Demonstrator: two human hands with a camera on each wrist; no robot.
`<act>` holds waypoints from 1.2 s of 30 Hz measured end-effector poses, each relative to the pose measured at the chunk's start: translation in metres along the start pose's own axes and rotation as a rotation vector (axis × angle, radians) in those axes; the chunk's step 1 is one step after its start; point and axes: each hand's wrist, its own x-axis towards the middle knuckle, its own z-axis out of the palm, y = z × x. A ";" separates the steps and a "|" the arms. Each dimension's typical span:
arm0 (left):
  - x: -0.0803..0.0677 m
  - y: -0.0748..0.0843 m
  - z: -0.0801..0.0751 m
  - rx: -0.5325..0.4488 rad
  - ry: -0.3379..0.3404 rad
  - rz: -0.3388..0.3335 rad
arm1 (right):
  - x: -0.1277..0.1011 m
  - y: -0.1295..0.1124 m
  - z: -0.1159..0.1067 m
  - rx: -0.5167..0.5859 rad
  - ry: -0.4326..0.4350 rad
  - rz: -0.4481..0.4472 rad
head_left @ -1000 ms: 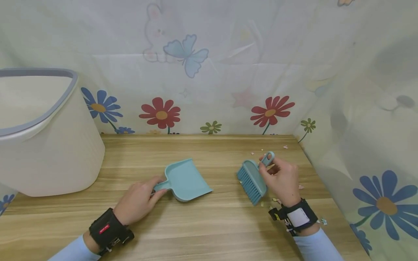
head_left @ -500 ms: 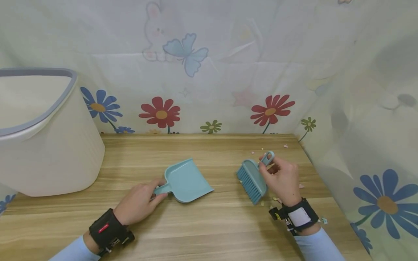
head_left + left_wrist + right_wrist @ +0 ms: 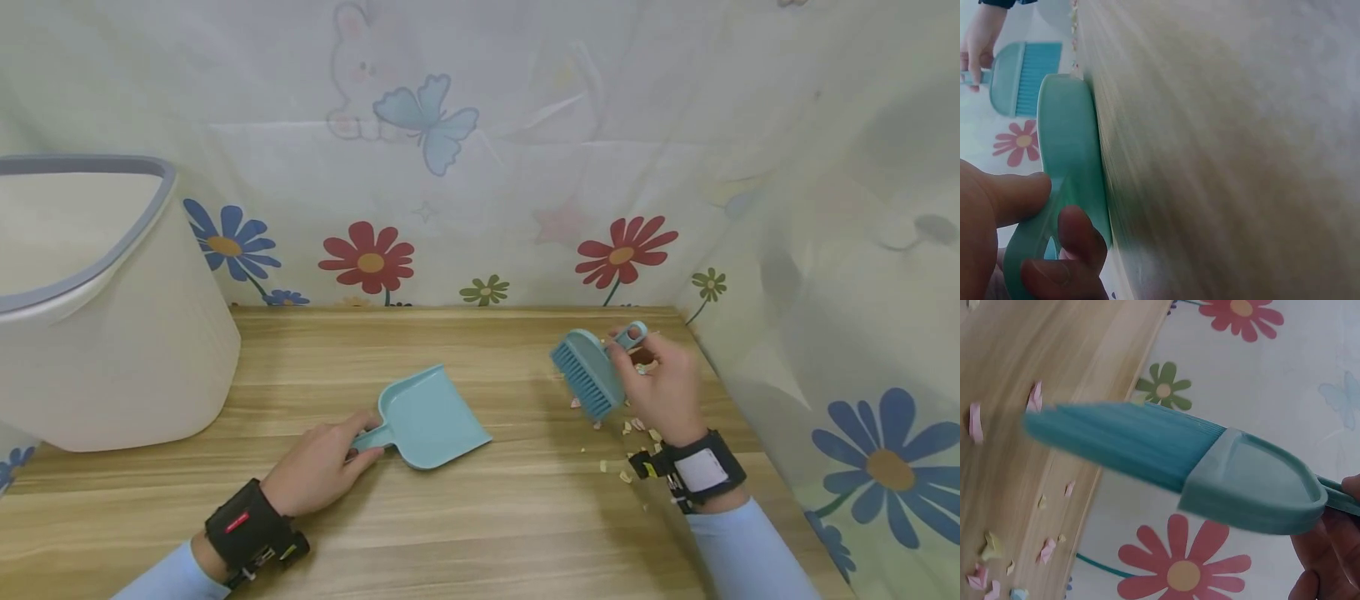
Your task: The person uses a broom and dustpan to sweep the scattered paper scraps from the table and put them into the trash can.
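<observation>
wooden table (image 3: 480,517), scattered paper scraps (image 3: 626,475), floral curtain walls (image 3: 480,167)

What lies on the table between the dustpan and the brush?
Bare wood in the head view, from dustpan to brush; paper scraps lie only by the brush.

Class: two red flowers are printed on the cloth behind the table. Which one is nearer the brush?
The right-hand red flower, just above the brush that the right hand holds. The other red flower lies left, above the dustpan.
</observation>
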 end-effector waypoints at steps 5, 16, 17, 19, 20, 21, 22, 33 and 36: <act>-0.001 -0.001 0.000 0.001 -0.005 0.000 | 0.014 0.015 0.002 -0.092 -0.014 -0.030; -0.001 -0.001 0.000 0.006 -0.008 0.000 | 0.009 0.039 0.005 -0.261 -0.112 -0.138; -0.001 -0.002 0.000 0.007 -0.009 -0.001 | 0.007 0.040 0.005 -0.270 -0.123 -0.134; -0.001 -0.002 0.000 0.007 -0.013 -0.006 | 0.003 0.040 0.005 -0.287 -0.144 -0.124; 0.000 -0.002 0.000 0.007 -0.014 -0.009 | 0.000 0.039 0.005 -0.294 -0.155 -0.120; 0.000 -0.002 0.000 0.006 -0.015 -0.009 | -0.002 0.038 0.005 -0.299 -0.162 -0.118; 0.000 -0.002 0.000 0.006 -0.015 -0.011 | -0.004 0.036 0.005 -0.297 -0.170 -0.118; 0.000 -0.003 0.000 0.006 -0.011 -0.004 | -0.034 -0.011 0.019 -0.203 -0.184 -0.214; 0.000 -0.003 0.000 0.011 -0.007 -0.003 | -0.040 -0.027 0.024 -0.150 -0.198 -0.241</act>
